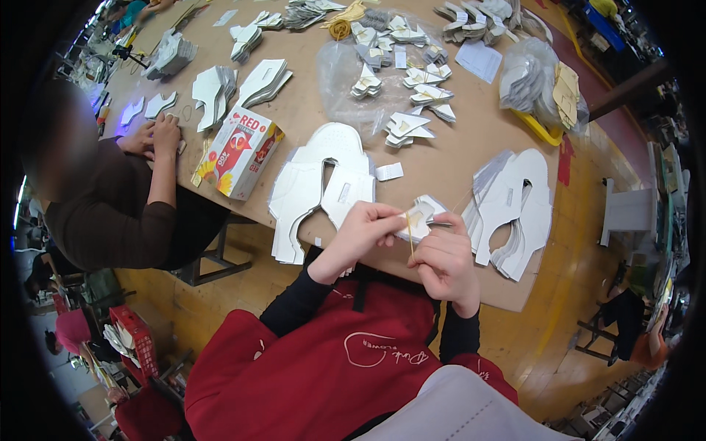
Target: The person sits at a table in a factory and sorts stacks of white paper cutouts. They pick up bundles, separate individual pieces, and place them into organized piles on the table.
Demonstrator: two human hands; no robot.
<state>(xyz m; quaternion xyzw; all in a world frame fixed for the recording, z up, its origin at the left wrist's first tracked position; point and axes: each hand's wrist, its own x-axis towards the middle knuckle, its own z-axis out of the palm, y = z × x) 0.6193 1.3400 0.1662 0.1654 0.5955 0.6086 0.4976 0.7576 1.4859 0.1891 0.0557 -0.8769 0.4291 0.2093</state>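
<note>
A small stack of white cut pieces (421, 214) is held up over the table's near edge between my two hands. My left hand (371, 224) pinches its left side. My right hand (447, 261) is closed at its right side, its fingers on a thin yellow band (412, 237) that runs down across the front of the stack; whether it is elastic or string I cannot tell. A small grey edge shows by my right fingertips, too little to name. Beyond my left hand lies a large stack of curved white pieces (334, 151). A similar fanned stack (533, 202) lies right of my right hand.
Small white bundles (407, 126) and clear plastic sheeting (334, 81) lie farther back on the brown table (441, 165). A printed carton (239, 154) stands left, near a co-worker's hands (158, 136). A yellow tray (540, 128) with bagged pieces sits at the right edge.
</note>
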